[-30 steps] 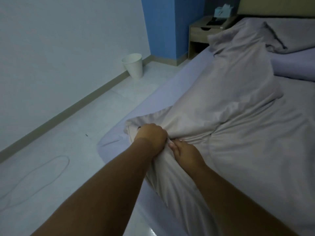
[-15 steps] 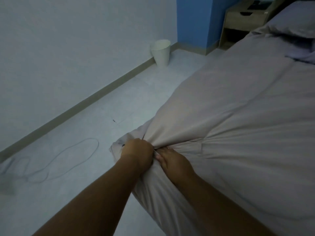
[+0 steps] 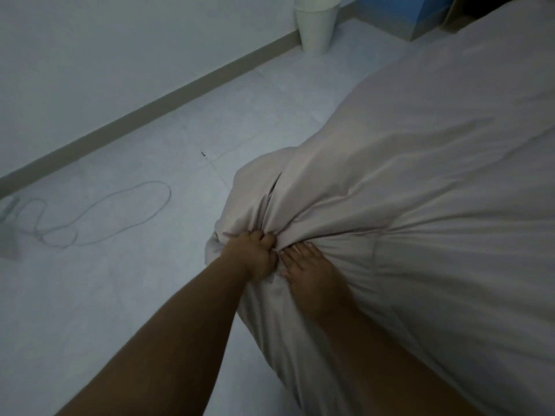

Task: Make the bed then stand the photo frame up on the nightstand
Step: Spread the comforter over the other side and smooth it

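Now the left hand [image 3: 255,256] and right hand [image 3: 306,268] are gripping the blanket [image 3: 420,175] together; pulling evenly toward 7 o'clock should flatten it.

Head-worn view, close, downward over bedcover [image 3: 420,205]

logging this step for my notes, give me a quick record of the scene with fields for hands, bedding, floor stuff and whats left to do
left hand: grips a bunched corner of the duvet
right hand: lies on the duvet close beside the left hand, fingertips at the gathered folds; grip unclear
duvet: creases fan out from the hands; the bunched corner sticks out over the floor
floor: white bin by the wall, looped cable
photo frame: not in view
left to do: finish the duvet, then the frame
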